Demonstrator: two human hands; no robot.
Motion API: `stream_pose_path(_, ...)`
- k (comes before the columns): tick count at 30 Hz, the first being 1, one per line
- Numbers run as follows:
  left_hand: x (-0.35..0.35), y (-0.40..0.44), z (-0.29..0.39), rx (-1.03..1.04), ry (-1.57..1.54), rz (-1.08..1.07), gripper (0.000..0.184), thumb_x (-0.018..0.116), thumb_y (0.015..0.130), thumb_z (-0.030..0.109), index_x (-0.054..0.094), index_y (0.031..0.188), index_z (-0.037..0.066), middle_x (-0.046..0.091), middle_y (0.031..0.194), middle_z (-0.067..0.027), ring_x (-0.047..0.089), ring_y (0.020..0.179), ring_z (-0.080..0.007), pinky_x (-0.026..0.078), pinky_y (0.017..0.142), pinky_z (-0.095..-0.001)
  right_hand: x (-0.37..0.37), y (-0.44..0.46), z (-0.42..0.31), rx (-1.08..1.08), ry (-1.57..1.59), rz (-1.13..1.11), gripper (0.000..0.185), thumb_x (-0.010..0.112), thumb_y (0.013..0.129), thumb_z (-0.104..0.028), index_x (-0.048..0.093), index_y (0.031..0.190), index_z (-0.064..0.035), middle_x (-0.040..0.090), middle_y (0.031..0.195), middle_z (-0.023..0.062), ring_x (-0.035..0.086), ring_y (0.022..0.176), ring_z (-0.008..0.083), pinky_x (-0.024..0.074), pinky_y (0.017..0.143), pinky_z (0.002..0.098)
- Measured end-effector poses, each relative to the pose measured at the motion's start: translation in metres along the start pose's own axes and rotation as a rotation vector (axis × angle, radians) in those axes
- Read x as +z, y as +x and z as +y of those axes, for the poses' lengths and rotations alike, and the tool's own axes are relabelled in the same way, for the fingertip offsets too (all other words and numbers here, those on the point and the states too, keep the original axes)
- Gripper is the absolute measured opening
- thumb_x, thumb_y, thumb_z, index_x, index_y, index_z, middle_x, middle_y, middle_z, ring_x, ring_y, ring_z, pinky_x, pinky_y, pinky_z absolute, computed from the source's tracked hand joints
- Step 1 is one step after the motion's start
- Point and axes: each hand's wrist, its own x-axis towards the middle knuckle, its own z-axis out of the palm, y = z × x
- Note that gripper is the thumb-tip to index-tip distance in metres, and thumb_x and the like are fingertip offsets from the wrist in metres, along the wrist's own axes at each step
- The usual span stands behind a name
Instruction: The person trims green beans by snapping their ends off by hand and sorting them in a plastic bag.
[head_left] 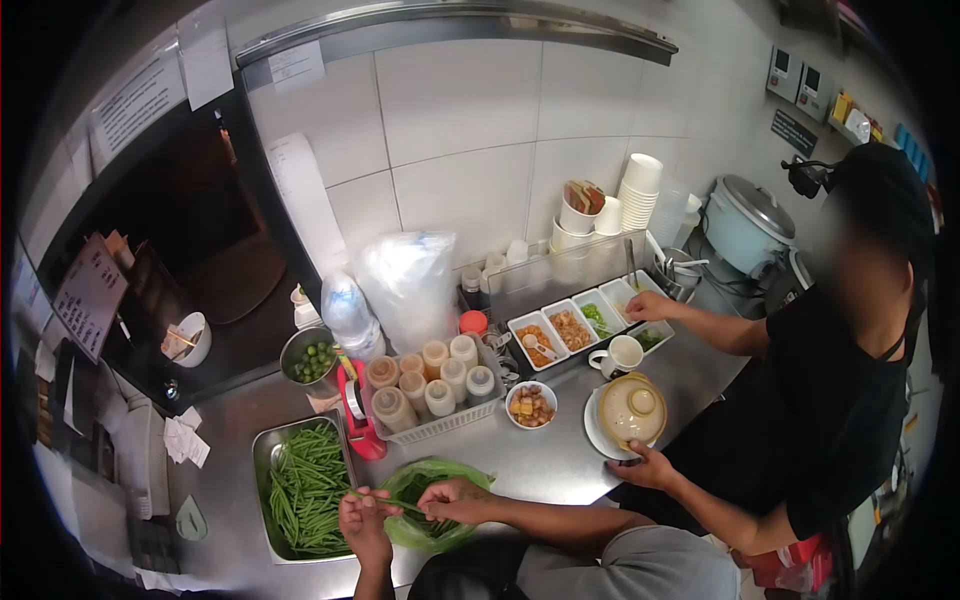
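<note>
Steel tray [261, 478] on the left, heaped with loose beans [308, 490], could shed some if bumped; left hand [366, 526], fingers pinching one green bean [401, 504], right hand [452, 499], fingers seemingly closed on its other end; hard tug could snap it, dragging wrist could slump the green bag [440, 467]

Grey sleeve [640, 563], black garment [472, 572]

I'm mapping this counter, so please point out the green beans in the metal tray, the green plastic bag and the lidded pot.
Green beans [308, 490]: head view, middle of the pile.
Green plastic bag [420, 535]: head view, its lower side.
Lidded pot [628, 415]: head view, on its lid.
</note>
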Motion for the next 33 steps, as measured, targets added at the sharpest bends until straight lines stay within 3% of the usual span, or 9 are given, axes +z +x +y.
stream_pose_path(6,0.000,0.004,0.008,0.050,-0.070,0.021,0.020,0.055,0.095,0.017,0.046,0.104,0.002,0.063,0.093,-0.0161,0.062,0.063,-0.0170,0.056,0.063,-0.0352,-0.010,-0.008,-0.011,0.000,-0.065,-0.050,0.033,0.062,0.089,-0.029,0.063,0.106,-0.0005,0.066,0.087,0.0017,0.060,0.074,0.0072,0.0490,0.068,0.0231)
stream_pose_path(12,0.007,-0.004,0.011,0.085,-0.061,-0.012,0.018,0.054,0.095,0.015,0.046,0.104,0.001,0.062,0.095,-0.0178,0.064,0.067,-0.0186,0.057,0.067,-0.0378,-0.011,-0.007,-0.019,0.126,-0.105,0.100,0.027,0.061,0.083,-0.023,0.066,0.098,-0.0005,0.067,0.079,0.0034,0.059,0.070,0.0064,0.0470,0.064,0.0224)
stream_pose_path(16,0.006,-0.010,0.009,0.132,-0.049,-0.017,0.017,0.053,0.095,0.013,0.046,0.104,0.001,0.062,0.097,-0.0188,0.065,0.069,-0.0207,0.057,0.070,-0.0395,-0.013,-0.005,-0.012,-0.032,-0.185,0.166,0.026,0.061,0.083,-0.023,0.067,0.096,-0.0010,0.067,0.079,0.0031,0.060,0.065,0.0073,0.0479,0.062,0.0233)
stream_pose_path(20,0.005,-0.010,0.011,0.173,-0.075,-0.011,0.017,0.052,0.096,0.012,0.046,0.105,0.000,0.062,0.098,-0.0191,0.065,0.070,-0.0214,0.057,0.071,-0.0398,-0.009,-0.006,-0.020,0.076,0.009,0.144,0.025,0.061,0.082,-0.022,0.067,0.093,-0.0002,0.067,0.077,0.0036,0.059,0.063,0.0077,0.0482,0.061,0.0240)
stream_pose_path(25,0.003,-0.014,0.009,0.214,0.021,-0.028,0.017,0.052,0.096,0.012,0.046,0.107,0.001,0.061,0.101,-0.0176,0.064,0.071,-0.0194,0.056,0.074,-0.0358,-0.006,0.004,-0.007,0.025,-0.072,0.175,0.020,0.063,0.085,-0.019,0.065,0.093,-0.0015,0.066,0.077,0.0022,0.059,0.063,0.0072,0.0471,0.057,0.0215)
stream_pose_path(29,0.004,-0.018,-0.002,0.287,0.048,-0.019,0.018,0.050,0.096,0.011,0.044,0.110,0.001,0.062,0.100,-0.0172,0.065,0.075,-0.0207,0.055,0.076,-0.0362,-0.005,0.012,-0.007,0.034,0.361,0.338,0.015,0.062,0.086,-0.017,0.063,0.090,-0.0026,0.063,0.073,0.0021,0.056,0.060,0.0082,0.0456,0.055,0.0221)
stream_pose_path(30,0.022,-0.020,0.009,0.249,-0.046,0.072,0.011,0.055,0.093,0.010,0.052,0.098,0.001,0.063,0.092,-0.0175,0.064,0.078,-0.0193,0.054,0.074,-0.0335,-0.005,0.012,-0.009,0.060,0.514,0.363,0.014,0.062,0.087,-0.016,0.063,0.090,-0.0030,0.062,0.072,0.0018,0.055,0.060,0.0084,0.0450,0.055,0.0222)
stream_pose_path(31,0.025,-0.022,0.014,0.251,-0.056,0.066,0.011,0.055,0.093,0.010,0.052,0.098,0.001,0.063,0.092,-0.0175,0.064,0.078,-0.0193,0.054,0.074,-0.0335,-0.006,0.015,-0.006,0.056,0.506,0.370,0.014,0.062,0.087,-0.016,0.063,0.090,-0.0030,0.062,0.072,0.0018,0.055,0.060,0.0084,0.0450,0.055,0.0222)
stream_pose_path(33,0.029,-0.024,0.022,0.276,-0.052,0.123,0.017,0.056,0.093,0.013,0.055,0.100,-0.003,0.066,0.092,-0.0143,0.064,0.075,-0.0176,0.052,0.066,-0.0277,-0.009,0.018,0.002,-0.013,0.816,0.350,0.011,0.060,0.087,-0.015,0.063,0.088,-0.0040,0.061,0.071,0.0012,0.055,0.062,0.0079,0.0449,0.055,0.0220)
